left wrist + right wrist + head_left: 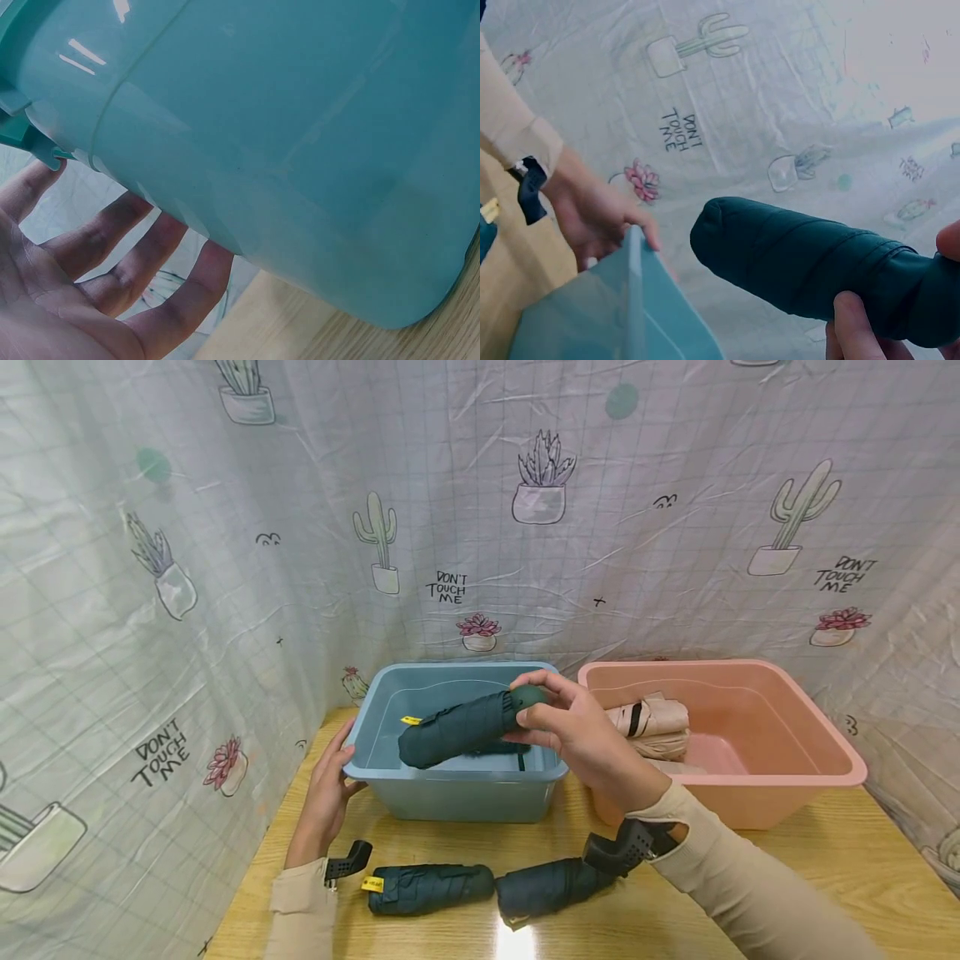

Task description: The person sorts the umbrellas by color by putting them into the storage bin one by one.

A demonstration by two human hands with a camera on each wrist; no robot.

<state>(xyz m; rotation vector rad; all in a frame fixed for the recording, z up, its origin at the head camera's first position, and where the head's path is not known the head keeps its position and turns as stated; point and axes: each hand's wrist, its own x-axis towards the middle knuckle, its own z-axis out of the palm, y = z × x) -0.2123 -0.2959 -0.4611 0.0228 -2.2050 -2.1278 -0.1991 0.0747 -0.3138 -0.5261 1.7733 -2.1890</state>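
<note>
My right hand grips a dark green folded umbrella by its rounded handle end, fingers and thumb around it. The umbrella is tilted above the blue bin, its far end pointing left, a yellow tag at its side. At the bin's left side, my left hand holds the rim, thumb over the edge; in the left wrist view its fingers touch the outer wall. Part of another dark item with a strap shows inside the bin, mostly hidden by the held umbrella.
Two more dark green folded umbrellas lie on the wooden table in front of the bin, the right one partly covered by the wrist camera. A pink bin at right contains beige folded umbrellas. A cactus-print curtain hangs behind.
</note>
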